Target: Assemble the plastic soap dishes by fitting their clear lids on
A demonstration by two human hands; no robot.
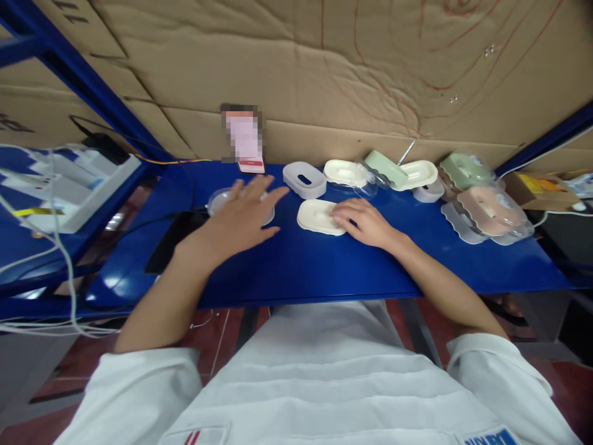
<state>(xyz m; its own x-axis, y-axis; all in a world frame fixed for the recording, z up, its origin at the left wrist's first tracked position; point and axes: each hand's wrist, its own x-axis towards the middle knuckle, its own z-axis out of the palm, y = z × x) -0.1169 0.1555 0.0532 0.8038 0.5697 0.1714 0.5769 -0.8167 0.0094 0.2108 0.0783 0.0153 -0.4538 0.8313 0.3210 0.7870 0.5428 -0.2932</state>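
Note:
On the blue tabletop, a cream oval plastic dish [315, 217] with a wavy rim lies in front of me. My right hand [364, 221] is closed over its right end, fingers on top and thumb at the near edge. My left hand [241, 213] is open, fingers spread, over a pale oval piece with a clear rim [218, 201]; the hand hides most of that piece. Whether they touch, I cannot tell. Just behind the cream dish sits a grey oval shell [304, 179] with a dark slot in its top.
Along the back lie another cream dish [345, 172], a green part [385, 169] and clear covers. At right are stacked green [466, 170] and pink cases [491, 210]. A phone [245, 139] leans on the cardboard wall [287, 74]. White cables [60, 259] and a tray of papers [83, 204] are at left.

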